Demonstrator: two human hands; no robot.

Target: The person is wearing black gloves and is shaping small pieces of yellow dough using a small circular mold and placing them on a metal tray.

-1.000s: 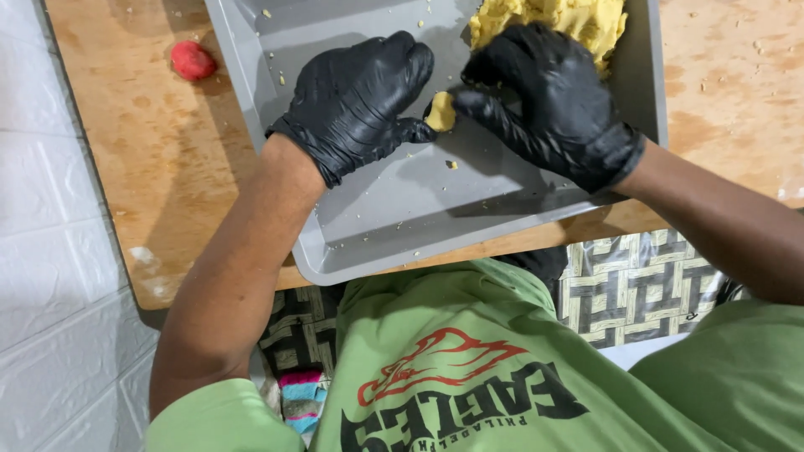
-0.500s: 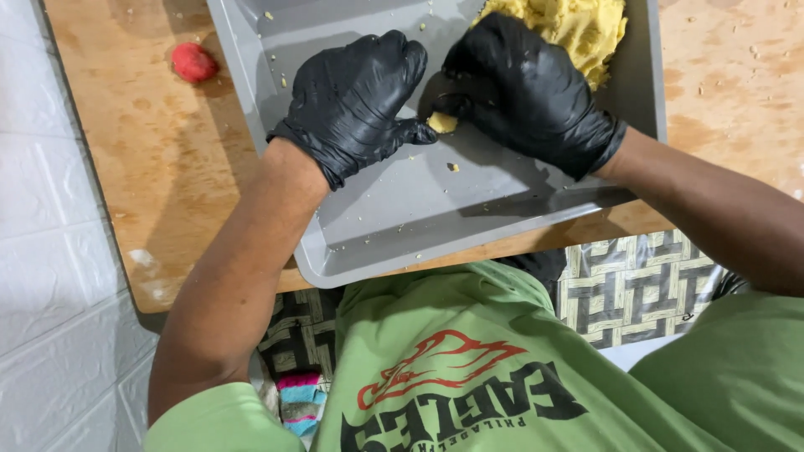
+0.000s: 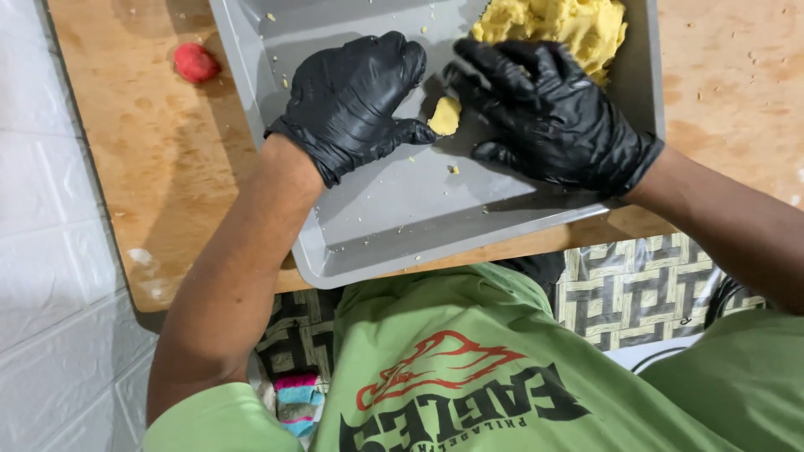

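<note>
1. Dough is the matter in hand: a small yellow dough piece (image 3: 445,115) lies on the floor of a grey metal tray (image 3: 402,218), between the two gloved hands.
2. The left hand (image 3: 356,100), in a black glove, rests palm-down on the tray with its fingers curled under; its thumb tip reaches just beside the dough piece, and it grips nothing.
3. The right hand (image 3: 553,113), also black-gloved, lies flat with fingers spread wide, the fingertips pointing toward the dough piece and very close to it; whether they touch it cannot be told. It holds nothing.
4. A large yellow dough mass (image 3: 557,25) sits in the far right corner of the tray, just beyond the right hand's fingers.
5. Yellow crumbs are scattered over the tray floor.
6. The tray lies on a wooden desk (image 3: 159,159), its near corner jutting over the desk's edge.
7. A small red lump (image 3: 195,62) sits on the desk, left of the tray and apart from it.
</note>
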